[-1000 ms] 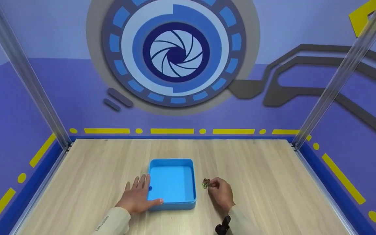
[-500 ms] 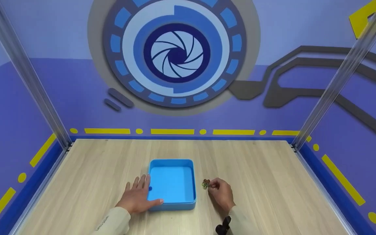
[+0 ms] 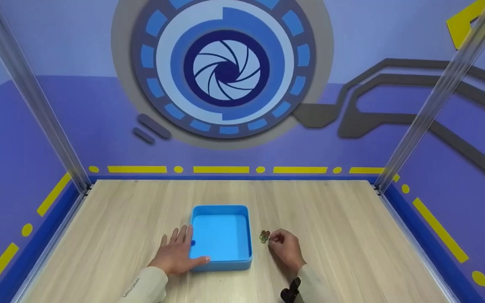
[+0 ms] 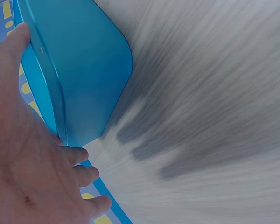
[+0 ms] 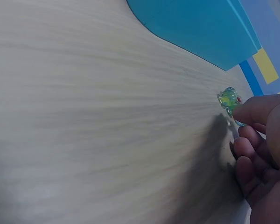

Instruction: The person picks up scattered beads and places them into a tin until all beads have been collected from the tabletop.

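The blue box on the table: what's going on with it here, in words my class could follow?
A person steadies the open blue box with the left hand, which rests at its left side, thumb at the near rim. The right hand has a small glassy cluster, greenish with reddish bits, in its grip. The cluster is outside the box, to its right; whether it touches the table is hard to tell.

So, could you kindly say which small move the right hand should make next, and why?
Probably lift the small glassy piece over the blue box: the right hand pinches it beside that open box, which the left hand touches.
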A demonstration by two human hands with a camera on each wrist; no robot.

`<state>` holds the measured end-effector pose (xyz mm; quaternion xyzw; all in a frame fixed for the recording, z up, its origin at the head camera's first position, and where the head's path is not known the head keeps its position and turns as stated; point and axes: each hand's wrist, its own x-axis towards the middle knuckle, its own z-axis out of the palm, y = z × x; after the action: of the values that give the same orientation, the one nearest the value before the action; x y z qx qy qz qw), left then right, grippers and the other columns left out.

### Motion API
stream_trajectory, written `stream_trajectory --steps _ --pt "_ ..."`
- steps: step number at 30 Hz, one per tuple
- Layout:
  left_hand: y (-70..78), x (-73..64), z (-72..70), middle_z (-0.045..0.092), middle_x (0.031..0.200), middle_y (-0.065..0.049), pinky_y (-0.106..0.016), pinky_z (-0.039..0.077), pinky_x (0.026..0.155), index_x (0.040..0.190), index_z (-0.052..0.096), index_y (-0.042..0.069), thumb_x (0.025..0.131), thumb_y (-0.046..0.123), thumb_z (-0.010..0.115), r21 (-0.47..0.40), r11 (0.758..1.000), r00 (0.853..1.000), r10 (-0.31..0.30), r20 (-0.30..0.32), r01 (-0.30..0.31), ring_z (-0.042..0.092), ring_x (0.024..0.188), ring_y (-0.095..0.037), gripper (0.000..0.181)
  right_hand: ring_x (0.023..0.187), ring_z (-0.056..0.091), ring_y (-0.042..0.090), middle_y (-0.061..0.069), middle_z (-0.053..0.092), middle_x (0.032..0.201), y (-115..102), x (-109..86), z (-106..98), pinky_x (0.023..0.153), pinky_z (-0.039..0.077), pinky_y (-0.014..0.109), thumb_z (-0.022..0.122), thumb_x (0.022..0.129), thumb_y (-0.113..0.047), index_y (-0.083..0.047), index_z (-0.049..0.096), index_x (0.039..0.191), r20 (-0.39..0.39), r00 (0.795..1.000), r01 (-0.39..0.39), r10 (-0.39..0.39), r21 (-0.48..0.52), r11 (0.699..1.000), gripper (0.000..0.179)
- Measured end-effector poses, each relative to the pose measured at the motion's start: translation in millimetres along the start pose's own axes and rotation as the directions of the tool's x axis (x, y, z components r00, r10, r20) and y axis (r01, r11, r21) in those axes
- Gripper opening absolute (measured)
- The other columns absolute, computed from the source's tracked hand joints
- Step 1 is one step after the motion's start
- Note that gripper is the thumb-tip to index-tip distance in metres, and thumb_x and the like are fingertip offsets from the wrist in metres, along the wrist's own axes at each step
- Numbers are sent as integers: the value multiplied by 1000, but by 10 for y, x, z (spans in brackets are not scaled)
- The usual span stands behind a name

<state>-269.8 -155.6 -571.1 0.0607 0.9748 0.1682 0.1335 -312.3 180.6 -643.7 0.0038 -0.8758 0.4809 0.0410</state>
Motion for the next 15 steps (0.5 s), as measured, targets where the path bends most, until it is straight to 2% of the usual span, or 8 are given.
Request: stream_trajectory --steps 7,15 --pt "-3 -2 1 23 159 -21 -67 11 114 153 21 2 76 77 57 17 1000 1000 12 -8 -12 20 147 -43 114 76 55 12 6 64 86 -20 -23 -58 61 45 18 66 83 1 -4 65 92 18 1000 24 -25 16 1000 11" --pt "-20 2 14 23 159 -20 -67 11 114 153 19 3 75 78 57 12 1000 1000 5 -6 -4 20 147 -42 114 80 56 14 6 65 89 -72 -18 -93 66 47 19 66 84 0 -4 66 96 24 1000 -4 3 30 1000 12"
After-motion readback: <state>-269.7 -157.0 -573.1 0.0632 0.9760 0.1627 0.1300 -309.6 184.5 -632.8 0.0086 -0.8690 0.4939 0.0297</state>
